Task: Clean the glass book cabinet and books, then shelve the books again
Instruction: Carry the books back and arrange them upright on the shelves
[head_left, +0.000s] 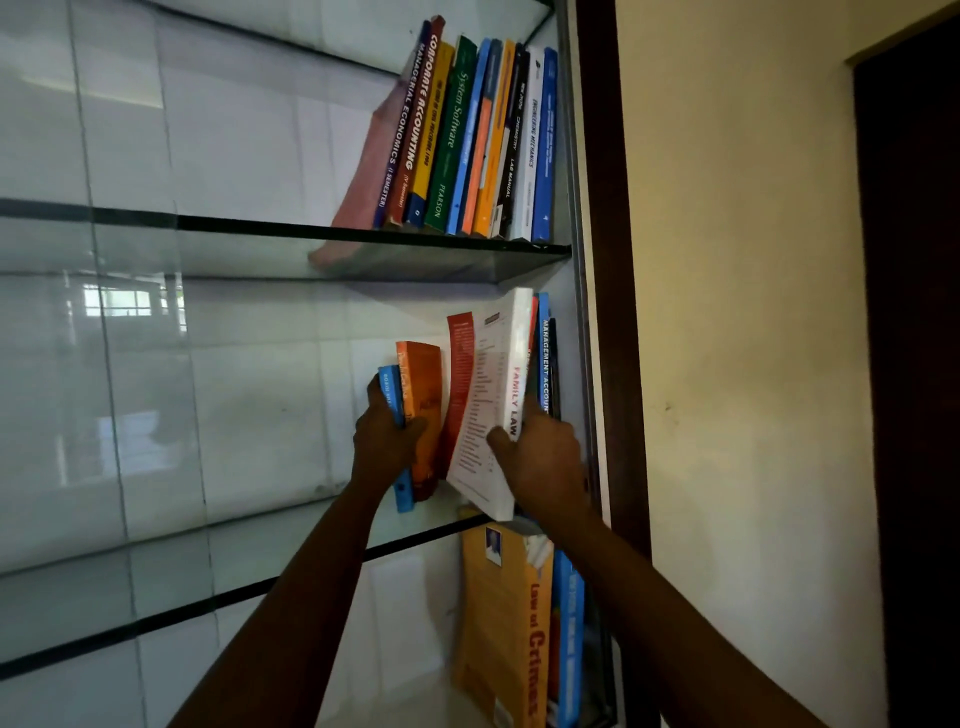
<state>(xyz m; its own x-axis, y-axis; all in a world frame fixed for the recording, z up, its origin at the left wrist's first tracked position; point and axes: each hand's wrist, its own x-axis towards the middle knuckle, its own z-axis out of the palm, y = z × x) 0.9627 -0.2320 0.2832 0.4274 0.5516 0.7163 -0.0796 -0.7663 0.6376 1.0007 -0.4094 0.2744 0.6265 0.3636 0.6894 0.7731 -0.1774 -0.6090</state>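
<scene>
Head view: a glass cabinet (156, 130) stands in a dark wooden frame (602, 208), with a cream wall (737, 260) to its right. Its pale back panel reflects a window.

3 glass shelves carry books, all packed at the right end. On the top shelf (311, 228) a row (467, 140) of about 10 stands spine out, leaning right against the side. On the middle shelf (415, 540) stand a blue book (392, 389), an orange book (423, 384), a red book (460, 364), a white book (493, 405) and a Management book (544, 353) against the side. Below, a yellow book (498, 623) leans beside a blue volume (569, 623).

The left hand (384, 441) clamps the blue and orange books together, fingers on the blue cover, thumb across the orange spine. The right hand (545, 462) grips the white book, thumb on its printed cover, fingers behind the spine.

The white book's long axis runs upward, its top tilted right toward the Management book and its bottom corner jutting past the shelf's front edge. The blue and orange books stand nearly upright.
</scene>
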